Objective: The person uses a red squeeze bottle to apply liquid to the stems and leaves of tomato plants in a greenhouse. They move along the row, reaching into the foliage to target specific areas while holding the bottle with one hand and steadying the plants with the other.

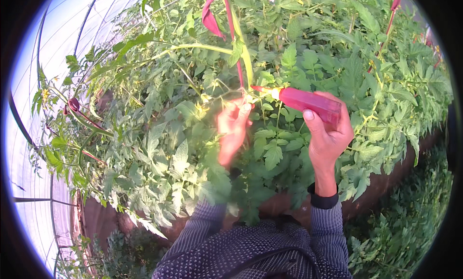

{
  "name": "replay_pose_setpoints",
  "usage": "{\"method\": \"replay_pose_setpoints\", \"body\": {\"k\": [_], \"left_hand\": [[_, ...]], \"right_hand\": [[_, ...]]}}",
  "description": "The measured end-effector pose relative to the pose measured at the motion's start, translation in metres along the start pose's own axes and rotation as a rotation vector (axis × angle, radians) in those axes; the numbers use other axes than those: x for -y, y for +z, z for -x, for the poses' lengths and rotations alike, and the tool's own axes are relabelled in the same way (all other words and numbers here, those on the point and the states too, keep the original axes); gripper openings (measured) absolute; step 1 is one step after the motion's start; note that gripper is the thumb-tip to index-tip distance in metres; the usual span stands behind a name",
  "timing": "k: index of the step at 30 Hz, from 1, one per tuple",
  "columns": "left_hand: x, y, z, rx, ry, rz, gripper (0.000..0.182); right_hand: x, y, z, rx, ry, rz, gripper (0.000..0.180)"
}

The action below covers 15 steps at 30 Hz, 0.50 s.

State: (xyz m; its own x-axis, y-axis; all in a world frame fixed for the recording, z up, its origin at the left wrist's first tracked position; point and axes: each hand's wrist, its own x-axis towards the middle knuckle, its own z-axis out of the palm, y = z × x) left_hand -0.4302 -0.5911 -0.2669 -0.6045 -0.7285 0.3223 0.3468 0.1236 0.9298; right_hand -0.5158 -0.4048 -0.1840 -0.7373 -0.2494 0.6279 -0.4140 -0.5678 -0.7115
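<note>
My right hand [327, 134] grips a translucent red plastic squeeze bottle [307, 102], held nearly level. Its yellow neck and narrow red nozzle [261, 89] point left. The nozzle tip is at the main tomato stem [246, 58]; whether it touches cannot be told. Just below the tip, my left hand [233, 123] pinches a thin tomato flower stalk [248, 97] between thumb and fingers. Yellow tomato blossoms [200, 111] hang to the left of these fingers. A red ribbon [229, 22] runs down beside the main stem.
Dense tomato foliage [273, 154] surrounds both hands. A side branch [202, 46] reaches left from the stem. More red ties hang on plants at the left and right [387, 33]. Translucent greenhouse sheeting [61, 29] on dark ribs curves along the left. Bare soil [379, 187] shows below the plants.
</note>
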Motion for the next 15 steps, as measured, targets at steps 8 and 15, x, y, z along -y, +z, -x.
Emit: {"method": "replay_pose_setpoints", "body": {"k": [8,15], "left_hand": [[-0.002,-0.001,-0.002,0.076,-0.001,0.034,0.019],[-0.002,-0.005,-0.004,0.120,0.038,0.029,0.021]], "right_hand": [[0.002,0.004,0.006,0.145,-0.409,0.306,0.041],[0.005,0.012,0.011,0.153,-0.400,0.399,0.043]]}}
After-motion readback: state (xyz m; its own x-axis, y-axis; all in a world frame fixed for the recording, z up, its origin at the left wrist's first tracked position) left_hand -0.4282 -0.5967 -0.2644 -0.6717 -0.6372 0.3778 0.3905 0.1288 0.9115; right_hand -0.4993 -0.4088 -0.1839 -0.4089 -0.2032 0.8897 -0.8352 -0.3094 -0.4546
